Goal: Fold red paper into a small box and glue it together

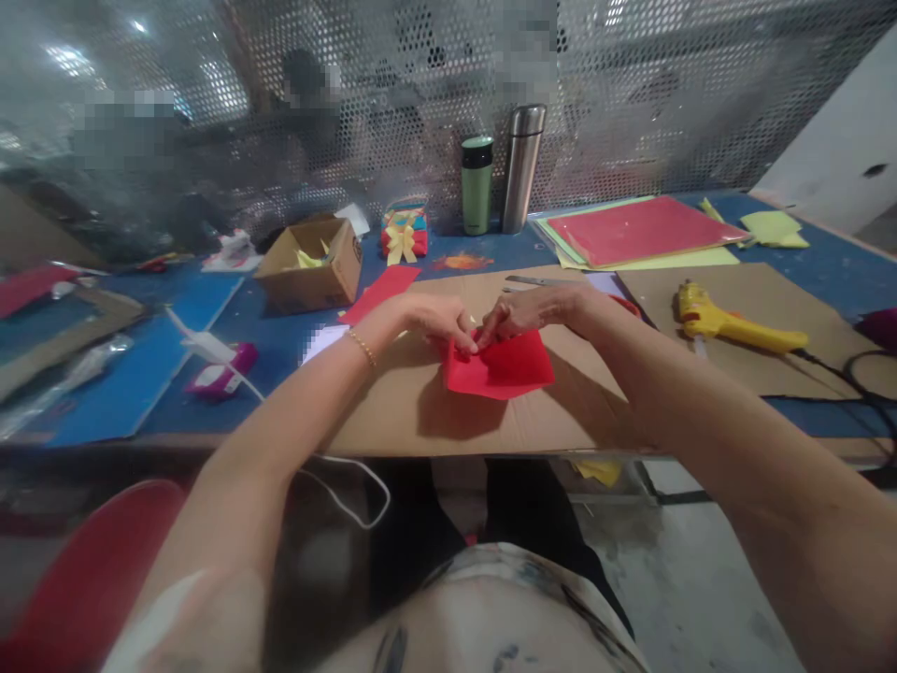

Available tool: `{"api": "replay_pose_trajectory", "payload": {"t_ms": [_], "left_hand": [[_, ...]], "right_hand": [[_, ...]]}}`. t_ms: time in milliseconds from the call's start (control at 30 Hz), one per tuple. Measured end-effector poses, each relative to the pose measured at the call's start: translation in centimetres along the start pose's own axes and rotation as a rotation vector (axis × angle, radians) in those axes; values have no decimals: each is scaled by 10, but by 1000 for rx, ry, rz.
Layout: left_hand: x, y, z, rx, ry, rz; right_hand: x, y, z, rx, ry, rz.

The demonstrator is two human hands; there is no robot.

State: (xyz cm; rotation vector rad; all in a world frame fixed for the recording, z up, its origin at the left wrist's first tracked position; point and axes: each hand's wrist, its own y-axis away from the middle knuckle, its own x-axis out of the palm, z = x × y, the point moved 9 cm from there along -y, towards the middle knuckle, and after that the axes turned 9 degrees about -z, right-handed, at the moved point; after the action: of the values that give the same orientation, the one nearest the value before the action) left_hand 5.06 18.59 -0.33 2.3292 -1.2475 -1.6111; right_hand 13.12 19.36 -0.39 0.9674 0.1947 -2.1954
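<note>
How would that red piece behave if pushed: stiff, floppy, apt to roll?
The red piece is probably light, as its edges look thin. Its near edge bows slightly, so it may flex when pressed. Its angular shape suggests sliding rather than rolling.

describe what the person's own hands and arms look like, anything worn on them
Both the left hand and right hand are gloveless, with bare forearms. A thin gold-coloured bracelet circles the left wrist; none shows on the right. A pale, blurred sleeve shows on the left arm.

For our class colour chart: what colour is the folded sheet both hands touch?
Bright red; the folded red sheet shows best in the head view.
</note>
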Motion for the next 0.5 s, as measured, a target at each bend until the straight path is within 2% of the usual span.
{"api": "replay_pose_trajectory", "payload": {"t_ms": [100,233,400,500], "left_hand": [[3,-7,0,16,13,3],[7,-12,1,16,9,25],[14,-18,8,-9,37,45],[12,-24,5,65,88,-9]], "right_hand": [[2,5,2,122,12,73],[-2,3,10,176,99,80],[4,-1,18,117,9,81],[7,-3,17,89,6,67]]}}
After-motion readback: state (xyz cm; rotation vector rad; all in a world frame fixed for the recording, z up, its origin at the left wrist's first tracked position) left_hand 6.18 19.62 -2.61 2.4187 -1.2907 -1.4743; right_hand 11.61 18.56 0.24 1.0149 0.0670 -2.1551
